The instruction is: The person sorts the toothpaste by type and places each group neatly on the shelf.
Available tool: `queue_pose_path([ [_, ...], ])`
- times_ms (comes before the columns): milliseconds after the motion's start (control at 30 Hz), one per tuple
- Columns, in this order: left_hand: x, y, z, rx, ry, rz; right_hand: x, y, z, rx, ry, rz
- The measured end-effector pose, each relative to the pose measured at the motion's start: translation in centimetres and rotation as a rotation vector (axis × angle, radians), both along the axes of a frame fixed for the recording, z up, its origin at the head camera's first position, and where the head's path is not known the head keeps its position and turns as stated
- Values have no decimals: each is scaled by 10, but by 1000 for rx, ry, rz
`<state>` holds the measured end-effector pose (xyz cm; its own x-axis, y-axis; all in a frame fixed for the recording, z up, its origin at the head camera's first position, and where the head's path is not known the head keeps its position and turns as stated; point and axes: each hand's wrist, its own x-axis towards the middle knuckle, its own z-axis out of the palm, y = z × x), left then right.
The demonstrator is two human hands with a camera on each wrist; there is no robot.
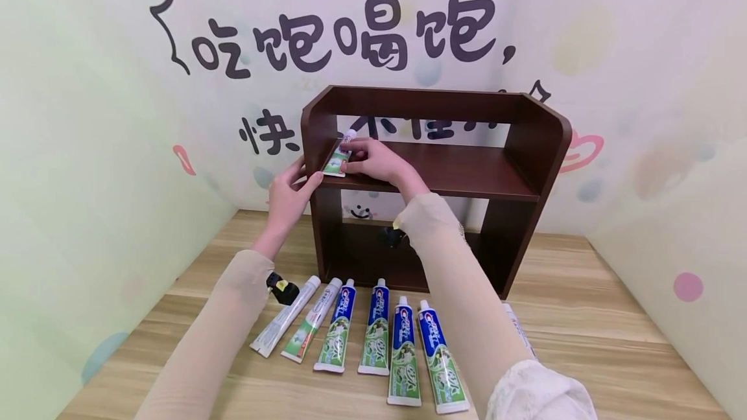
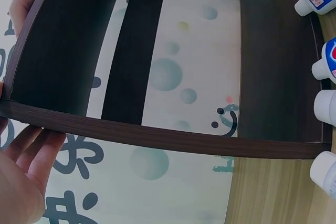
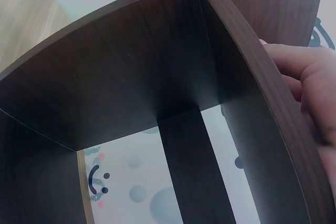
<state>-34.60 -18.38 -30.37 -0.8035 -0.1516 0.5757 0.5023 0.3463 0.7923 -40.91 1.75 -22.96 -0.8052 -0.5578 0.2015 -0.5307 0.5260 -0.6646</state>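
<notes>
A dark brown two-tier wooden shelf (image 1: 461, 170) stands on the table. At the left end of its upper board, my right hand (image 1: 382, 162) holds a green-and-white toothpaste tube (image 1: 336, 162), cap end toward the back and tilted up against the left side panel. My left hand (image 1: 287, 196) grips that side panel, with its thumb at the front edge and the other fingers along the outside. In the left wrist view, the left hand (image 2: 26, 177) shows beside the panel. The right wrist view has the right hand (image 3: 310, 85) above the upper board, which hides the tube.
Before the shelf, several toothpaste tubes lie in a row on the wooden table (image 1: 589, 342). Some are blue and green (image 1: 375, 336); a green-and-white tube (image 1: 312, 323) and a mostly white one (image 1: 286, 319) lie left. Another tube (image 1: 518, 326) is partly behind the right sleeve. Printed walls surround the table.
</notes>
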Motion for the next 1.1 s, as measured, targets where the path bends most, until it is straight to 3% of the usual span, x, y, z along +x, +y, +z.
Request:
queue_pose_path([
  [1100,1,3,1,15,-10,1,1,0,1,44,24,-4],
])
